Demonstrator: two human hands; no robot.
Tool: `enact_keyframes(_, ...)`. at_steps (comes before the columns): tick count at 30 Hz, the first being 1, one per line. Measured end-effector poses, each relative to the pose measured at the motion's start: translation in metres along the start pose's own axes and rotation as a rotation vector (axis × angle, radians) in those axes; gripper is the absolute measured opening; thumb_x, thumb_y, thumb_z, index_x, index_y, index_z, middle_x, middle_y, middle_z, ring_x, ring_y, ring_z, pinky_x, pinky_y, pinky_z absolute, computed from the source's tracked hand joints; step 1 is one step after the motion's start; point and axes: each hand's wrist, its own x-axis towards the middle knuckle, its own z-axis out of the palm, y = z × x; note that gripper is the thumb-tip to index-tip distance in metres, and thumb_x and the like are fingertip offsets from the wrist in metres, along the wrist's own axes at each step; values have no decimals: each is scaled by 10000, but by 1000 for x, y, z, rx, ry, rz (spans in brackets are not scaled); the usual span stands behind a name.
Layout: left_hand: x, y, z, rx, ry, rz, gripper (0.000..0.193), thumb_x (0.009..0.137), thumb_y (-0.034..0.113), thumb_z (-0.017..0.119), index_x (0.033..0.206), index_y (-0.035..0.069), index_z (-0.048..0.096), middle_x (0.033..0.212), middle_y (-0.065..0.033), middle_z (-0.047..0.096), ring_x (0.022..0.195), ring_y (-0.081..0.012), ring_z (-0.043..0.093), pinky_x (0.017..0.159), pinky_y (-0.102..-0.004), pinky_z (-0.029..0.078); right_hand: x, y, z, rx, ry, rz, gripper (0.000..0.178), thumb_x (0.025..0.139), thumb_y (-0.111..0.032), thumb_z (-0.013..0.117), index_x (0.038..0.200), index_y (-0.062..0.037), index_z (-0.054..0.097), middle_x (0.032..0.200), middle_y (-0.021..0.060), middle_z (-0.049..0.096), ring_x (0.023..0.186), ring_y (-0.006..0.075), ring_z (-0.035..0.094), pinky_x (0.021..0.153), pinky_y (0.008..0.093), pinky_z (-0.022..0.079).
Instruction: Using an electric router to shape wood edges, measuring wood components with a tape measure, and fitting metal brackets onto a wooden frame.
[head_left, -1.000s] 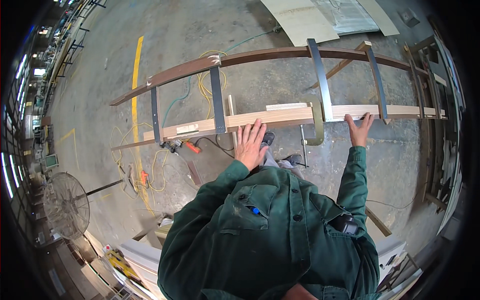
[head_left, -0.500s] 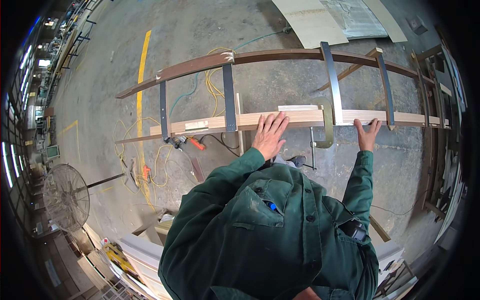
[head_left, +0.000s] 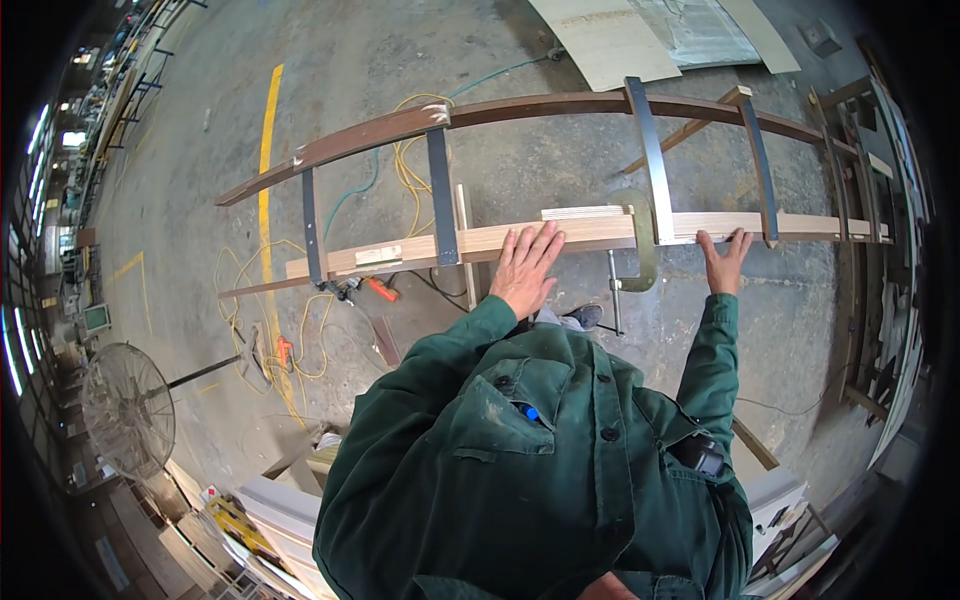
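A long pale wooden board (head_left: 495, 238) spans the view in front of me, beneath several dark metal crossbars (head_left: 443, 190). My left hand (head_left: 527, 268) lies flat on the board with its fingers stretched out. Farther right, my right hand (head_left: 724, 262) touches the board's near edge, fingers apart and gripping nothing. An olive-green C-clamp (head_left: 644, 250) sits around the board between my hands, its screw hanging on the near side. Beside the clamp, a short layered wood strip (head_left: 588, 212) rests along the board's far edge.
A brown beam (head_left: 545, 105) runs parallel beyond the board. Yellow cords (head_left: 322, 355) and an orange-handled tool (head_left: 382, 289) lie below at left. A large caged fan (head_left: 128, 410) stands at far left. Pale sheets (head_left: 605, 40) lie at the back.
The view has shifted slightly, so the scene sits a little more to the left. Both hands keep nearly the same places on the board.
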Motion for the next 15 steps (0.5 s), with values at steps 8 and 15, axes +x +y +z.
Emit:
enact_keyframes(8,15,9,-3,-66,-29,24,845,726,277,697,1438,107,276,1514,-89,210,1357,-326,236,1109,-524,152,5,16,-8,78,22,-1,1031,723,-523,713,1391,105,241,1502,263,95,1417,308,85,1141,354,129)
enact_keyframes(15,10,3,2,0,-28,14,847,728,281,681,1439,83,265,1511,-109,209,1343,-356,246,1114,-498,132,-3,-2,0,67,16,74,1089,681,-603,683,1436,19,203,1533,161,86,1320,340,351,1014,418,376)
